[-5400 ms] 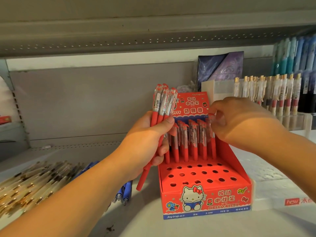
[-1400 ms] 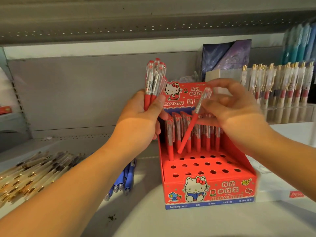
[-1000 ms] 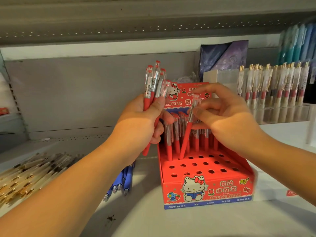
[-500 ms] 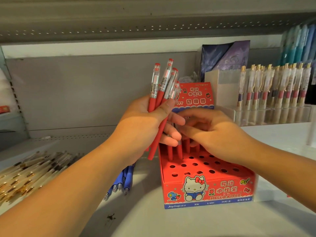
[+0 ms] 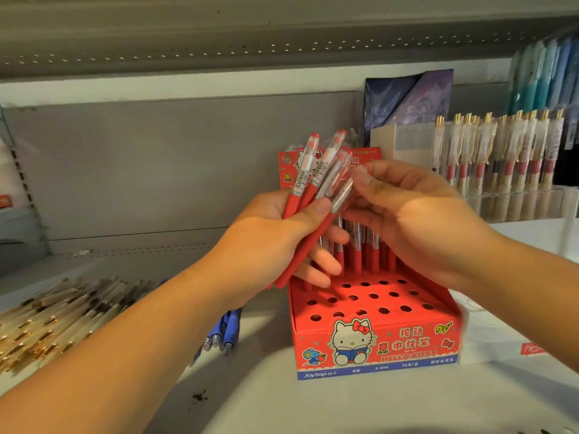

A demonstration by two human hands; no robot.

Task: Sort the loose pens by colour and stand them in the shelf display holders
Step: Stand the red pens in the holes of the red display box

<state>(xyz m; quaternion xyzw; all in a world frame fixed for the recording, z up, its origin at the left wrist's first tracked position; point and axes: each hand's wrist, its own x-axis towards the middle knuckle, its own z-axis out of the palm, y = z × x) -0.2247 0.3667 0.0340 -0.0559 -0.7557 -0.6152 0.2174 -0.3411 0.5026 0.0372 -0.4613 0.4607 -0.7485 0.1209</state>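
Observation:
My left hand [image 5: 269, 245] grips a bundle of several red pens [image 5: 308, 180], clear tops fanned up and to the right. My right hand [image 5: 416, 220] is beside it, thumb and fingers pinching the clear top of the rightmost pen [image 5: 343, 192] in the bundle. Below both hands stands the red Hello Kitty display holder [image 5: 376, 336], its stepped top full of round holes. A row of red pens [image 5: 363, 249] stands upright in its back holes, partly hidden by my hands; the front holes hold nothing.
Loose blue pens [image 5: 224, 330] lie on the white shelf left of the holder. A heap of clear, gold-clipped pens [image 5: 53, 314] lies at the far left. A clear holder [image 5: 507, 158] with gold-topped pens stands at back right; a white box [image 5: 495, 346] sits right of the red holder.
My right hand stood a single red pen in the holder's back rows, let it go, then rose to the bundle and now pinches the rightmost pen. The left hand kept its grip.

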